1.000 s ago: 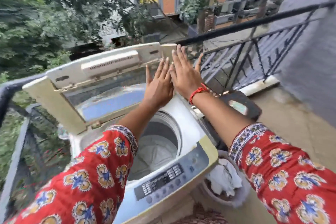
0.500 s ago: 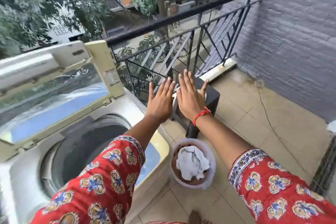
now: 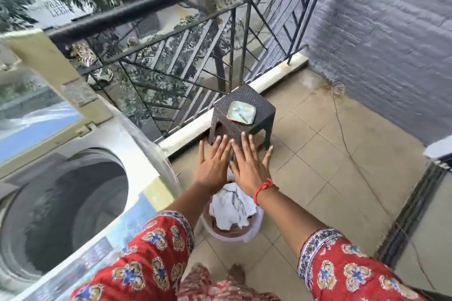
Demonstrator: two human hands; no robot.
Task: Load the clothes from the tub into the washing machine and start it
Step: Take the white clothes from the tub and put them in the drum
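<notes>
Above tub (image 3: 232,232) (white clothes (image 3: 231,208) inside): left hand (image 3: 212,166), right hand (image 3: 249,168) spread flat, empty; stool (image 3: 244,115) just beyond.

stool (image 3: 254,107): woven plastic | railing (image 3: 171,7): matt metal | clothes (image 3: 231,208): cloth

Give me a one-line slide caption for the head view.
Both open hands, left and right, reach toward the tub of white clothes beside the open washing machine.

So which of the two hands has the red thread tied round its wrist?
The right hand, over the tub of clothes. A red thread circles its wrist; the left hand beside it has a bare wrist.
</notes>
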